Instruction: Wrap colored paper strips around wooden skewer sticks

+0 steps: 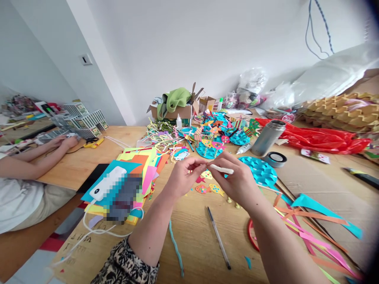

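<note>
My left hand [184, 177] and my right hand [235, 177] meet over the middle of the table, fingertips pinched together. A short, thick white strip [221, 169] sticks out from the fingers of my right hand. Whatever the fingertips of my left hand pinch is too small to make out. Below the hands lie flat paper fish, an orange one [203, 189] and a yellow one [216, 189] with blue dots. A blue paper disc with raised scales [260, 172] rests just right of my right hand. Closer to me are a pen [218, 238] and a blue fuzzy cord [177, 249].
A steel flask [268, 138] stands behind its removed lid [276, 159]. Coloured paper sheets [152, 157] carry a white power bank [109, 183] at left. Paper strips [314, 228] spread at right. Another person's hands [66, 141] work at the far left, near yellow-handled scissors [94, 142].
</note>
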The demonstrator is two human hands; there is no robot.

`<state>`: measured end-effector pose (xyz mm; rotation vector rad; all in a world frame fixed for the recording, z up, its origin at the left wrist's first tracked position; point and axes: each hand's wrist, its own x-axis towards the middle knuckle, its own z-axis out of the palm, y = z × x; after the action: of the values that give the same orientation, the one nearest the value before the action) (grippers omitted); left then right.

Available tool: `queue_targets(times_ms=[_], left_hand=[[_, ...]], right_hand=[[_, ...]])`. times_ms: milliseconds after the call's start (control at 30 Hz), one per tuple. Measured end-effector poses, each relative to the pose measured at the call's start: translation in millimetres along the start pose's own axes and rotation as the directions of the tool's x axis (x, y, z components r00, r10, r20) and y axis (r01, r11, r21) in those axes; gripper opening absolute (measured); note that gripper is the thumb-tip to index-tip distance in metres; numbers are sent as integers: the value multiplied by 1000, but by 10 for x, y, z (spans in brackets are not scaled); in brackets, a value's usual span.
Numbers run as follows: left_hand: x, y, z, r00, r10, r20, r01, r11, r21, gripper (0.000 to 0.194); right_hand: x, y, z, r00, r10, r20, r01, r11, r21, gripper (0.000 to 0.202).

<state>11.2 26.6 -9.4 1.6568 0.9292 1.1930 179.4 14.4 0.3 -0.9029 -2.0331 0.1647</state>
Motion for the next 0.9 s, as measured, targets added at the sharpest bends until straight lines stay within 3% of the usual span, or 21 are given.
queue_targets(times_ms=[100,200,300,367,400,433,500,567,600,667,733,900], left_hand=[[-13,59,-35,992,121,-20,-113,961,252,12],[-30,116,-78,962,274,2,-242,844,479,8],[-38,145,-126,881,472,-10,-374,710,597,8],[-39,154,-151,807,589,-46,-429,638,639,8],[-39,157,-159,773,632,-62,-446,610,655,8],[-40,158,-162,746,662,-73,-457,589,667,8],[-42,158,-156,713,697,-76,-470,556,685,11],[-47,150,-134,695,717,-52,-483,519,706,14],[-50,143,-121,689,724,-29,-491,496,716,14],[-57,126,-96,679,734,19,-511,453,730,16],[-62,108,-79,678,732,61,-529,429,732,17],[-58,75,-68,682,726,86,-541,422,727,18]], right_hand=[[7,-4,-19,1000,26,7,-26,999,41,12],[28,-41,-33,1000,1,9,-1,998,70,13],[50,-108,-80,997,-26,-72,28,999,25,13],[54,-158,-123,980,76,-185,-70,997,42,12],[53,-179,-141,959,183,-215,-161,980,116,12],[53,-195,-152,934,311,-178,-267,935,233,15],[59,-205,-145,861,502,82,-471,727,499,29],[73,-186,-97,765,505,400,-621,414,665,41],[81,-169,-63,729,474,494,-653,265,709,43],[95,-134,7,694,444,568,-648,39,761,41],[101,-111,58,677,442,589,-628,-71,775,34],[107,-117,93,689,451,566,-589,-107,801,22]])
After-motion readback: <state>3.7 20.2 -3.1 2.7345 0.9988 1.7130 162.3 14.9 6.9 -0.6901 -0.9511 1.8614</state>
